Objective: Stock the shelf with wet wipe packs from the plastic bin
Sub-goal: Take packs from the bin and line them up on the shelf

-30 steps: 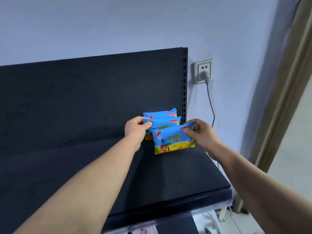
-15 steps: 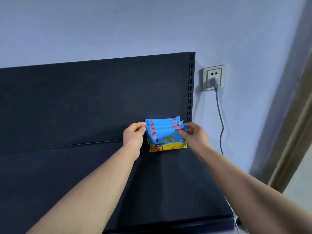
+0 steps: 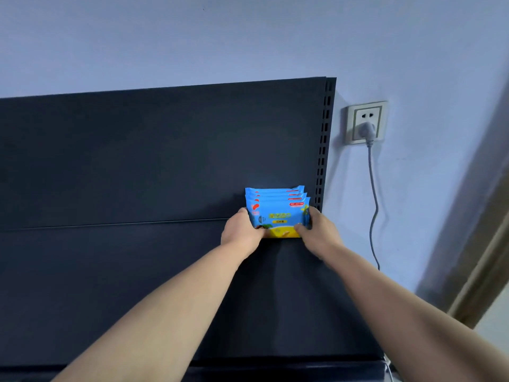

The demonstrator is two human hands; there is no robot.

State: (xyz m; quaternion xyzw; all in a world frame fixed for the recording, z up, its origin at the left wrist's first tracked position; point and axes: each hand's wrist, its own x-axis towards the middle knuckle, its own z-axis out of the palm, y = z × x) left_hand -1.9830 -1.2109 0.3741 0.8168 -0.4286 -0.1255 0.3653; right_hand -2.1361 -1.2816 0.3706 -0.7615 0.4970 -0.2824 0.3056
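your left hand [image 3: 242, 234] and right hand [image 3: 316, 232] clamp the wet wipe packs [image 3: 278, 213] from both sides, upright at the shelf [image 3: 137, 285] back right corner, likely squaring the row against the back panel [image 3: 165, 150].

You had soft, even light: the wall [image 3: 248, 37] bright, the shelf [image 3: 137, 285] dim. Faint shadows lay beneath your forearms [image 3: 170, 307], and wide-angle distortion bent the door frame [image 3: 484, 271].
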